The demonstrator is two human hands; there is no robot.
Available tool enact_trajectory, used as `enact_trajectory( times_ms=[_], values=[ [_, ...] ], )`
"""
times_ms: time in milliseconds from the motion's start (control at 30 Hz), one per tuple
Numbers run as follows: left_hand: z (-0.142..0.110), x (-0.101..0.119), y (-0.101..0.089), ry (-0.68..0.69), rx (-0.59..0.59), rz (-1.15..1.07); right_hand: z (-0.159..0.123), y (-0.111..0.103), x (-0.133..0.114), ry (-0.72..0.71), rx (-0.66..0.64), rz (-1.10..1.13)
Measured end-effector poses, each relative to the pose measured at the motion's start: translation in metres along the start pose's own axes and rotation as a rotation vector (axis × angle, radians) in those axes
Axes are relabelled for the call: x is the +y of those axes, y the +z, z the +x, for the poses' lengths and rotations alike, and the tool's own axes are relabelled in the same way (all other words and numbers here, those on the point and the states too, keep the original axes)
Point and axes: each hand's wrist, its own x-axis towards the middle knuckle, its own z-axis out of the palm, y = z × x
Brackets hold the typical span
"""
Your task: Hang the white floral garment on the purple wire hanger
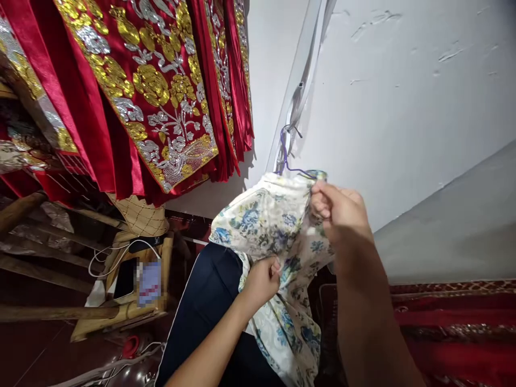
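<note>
A white garment with blue and green flower print (278, 226) hangs in front of me from a purple wire hanger (285, 150). The hanger's hook is by a white strap (302, 80) that runs up the wall. My right hand (338, 207) pinches the garment's upper right edge, close to the hanger's right end. Lower down, my left hand (262, 282) is closed on the front of the cloth, its fingers curled in. Below, the garment's lower part drapes over dark navy cloth (205, 290) with a thin white edge.
Red skirts with gold and silver sequins (153, 91) hang at upper left. Beneath them is a bamboo stool (121, 317) with a phone (126, 278) and white cable (121, 250). A white wall (403, 107) rises behind; red fabric (455, 328) lies at lower right.
</note>
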Motion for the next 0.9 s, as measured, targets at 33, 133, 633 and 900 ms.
enact_trajectory(
  times_ms=[33,133,633,900],
  values=[
    [0.006,0.006,-0.002,0.01,-0.001,0.005,0.001,0.004,-0.006,-0.055,0.003,0.016],
    [0.025,0.041,-0.024,0.107,0.1,-0.046,-0.016,0.013,-0.006,-0.109,-0.028,-0.057],
    [0.088,0.158,-0.131,0.737,0.658,-0.104,-0.045,0.001,0.072,0.022,-0.058,-0.332],
    [0.07,0.029,-0.165,-0.012,0.856,-0.892,-0.129,-0.008,0.107,0.263,-0.256,-0.093]
  ],
)
